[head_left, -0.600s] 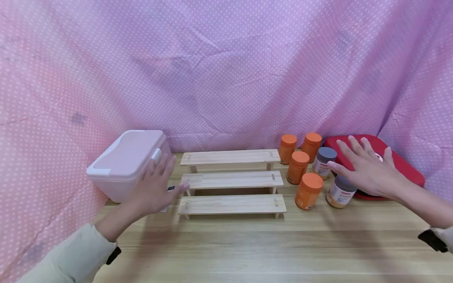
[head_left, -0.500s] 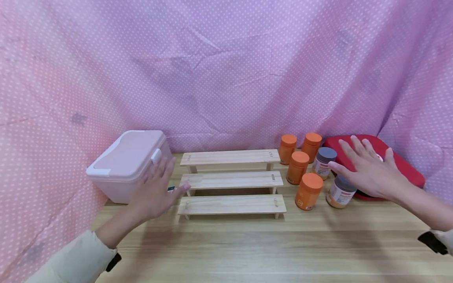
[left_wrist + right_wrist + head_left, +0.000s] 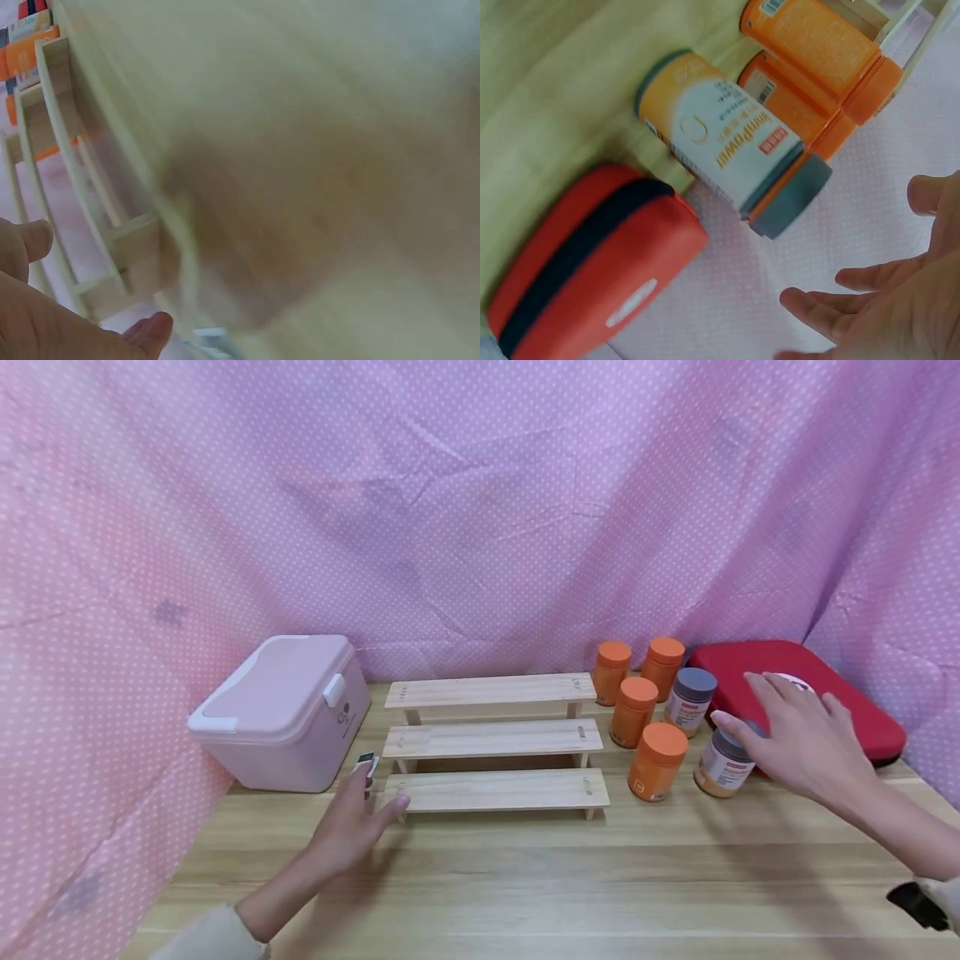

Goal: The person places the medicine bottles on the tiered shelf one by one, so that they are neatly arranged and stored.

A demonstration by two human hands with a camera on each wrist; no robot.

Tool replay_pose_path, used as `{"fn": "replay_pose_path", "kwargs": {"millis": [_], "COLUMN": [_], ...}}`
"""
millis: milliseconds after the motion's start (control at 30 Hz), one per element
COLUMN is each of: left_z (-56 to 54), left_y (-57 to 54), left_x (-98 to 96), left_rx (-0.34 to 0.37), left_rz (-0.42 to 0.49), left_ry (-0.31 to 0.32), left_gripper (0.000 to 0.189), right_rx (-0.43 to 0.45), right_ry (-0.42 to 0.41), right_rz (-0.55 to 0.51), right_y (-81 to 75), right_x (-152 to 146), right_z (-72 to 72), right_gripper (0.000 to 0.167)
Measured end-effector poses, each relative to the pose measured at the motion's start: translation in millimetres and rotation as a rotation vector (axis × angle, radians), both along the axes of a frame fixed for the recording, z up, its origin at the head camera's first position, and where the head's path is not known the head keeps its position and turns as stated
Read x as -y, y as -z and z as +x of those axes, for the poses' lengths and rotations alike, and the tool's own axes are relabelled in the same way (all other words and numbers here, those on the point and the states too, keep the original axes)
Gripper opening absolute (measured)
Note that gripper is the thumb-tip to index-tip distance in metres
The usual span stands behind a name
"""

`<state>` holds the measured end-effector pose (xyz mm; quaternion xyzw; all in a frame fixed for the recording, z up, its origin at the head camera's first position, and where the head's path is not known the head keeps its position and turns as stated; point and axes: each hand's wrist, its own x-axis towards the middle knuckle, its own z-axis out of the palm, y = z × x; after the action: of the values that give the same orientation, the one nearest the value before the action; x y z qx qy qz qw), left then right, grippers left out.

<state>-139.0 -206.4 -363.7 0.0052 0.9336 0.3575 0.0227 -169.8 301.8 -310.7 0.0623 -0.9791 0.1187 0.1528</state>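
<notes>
My left hand (image 3: 348, 827) reaches beside the left end of a three-tier wooden rack (image 3: 491, 742), thumb and fingers apart. Its fingers are close to a small white and dark-green item (image 3: 365, 763) on the table; whether they touch it cannot be told. In the left wrist view the left hand (image 3: 67, 322) shows near the rack's legs. My right hand (image 3: 810, 752) hovers with spread fingers over a grey-lidded jar (image 3: 722, 768) and a red zip case (image 3: 780, 664). Nothing is in its grasp. The right wrist view shows its fingers (image 3: 870, 274) apart from the grey-lidded jar (image 3: 712, 135).
Several orange jars (image 3: 657, 762) and another grey-lidded jar (image 3: 689, 702) stand right of the rack. A pale pink lidded box (image 3: 288, 710) sits at the left. Pink dotted cloth (image 3: 480, 527) hangs behind the wooden table (image 3: 495, 893).
My left hand has dropped from in front of the pink box, down toward the small item by the rack. My right hand has shifted slightly lower and to the right, its fingers less raised.
</notes>
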Motion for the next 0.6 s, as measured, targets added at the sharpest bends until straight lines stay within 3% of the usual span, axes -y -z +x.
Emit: {"fn": "replay_pose_path", "kwargs": {"millis": [300, 467, 600], "left_z": [-8.3, -12.4, -15.4], "left_y": [20.8, 26.3, 29.5], "left_x": [4.0, 5.9, 6.3], "left_rx": [0.038, 0.083, 0.089], "left_rz": [0.224, 0.330, 0.373], "left_ry": [-0.076, -0.103, -0.084], "left_gripper": [0.083, 0.082, 0.079], "right_rx": [0.183, 0.252, 0.284], "right_ry": [-0.045, -0.034, -0.035], "right_rz": [-0.189, -0.203, -0.220], "right_y": [11.8, 17.4, 21.1], "right_x": [-10.9, -13.6, -14.8], "right_z": [1.7, 1.6, 2.0], "right_gripper": [0.088, 0.085, 0.082]}}
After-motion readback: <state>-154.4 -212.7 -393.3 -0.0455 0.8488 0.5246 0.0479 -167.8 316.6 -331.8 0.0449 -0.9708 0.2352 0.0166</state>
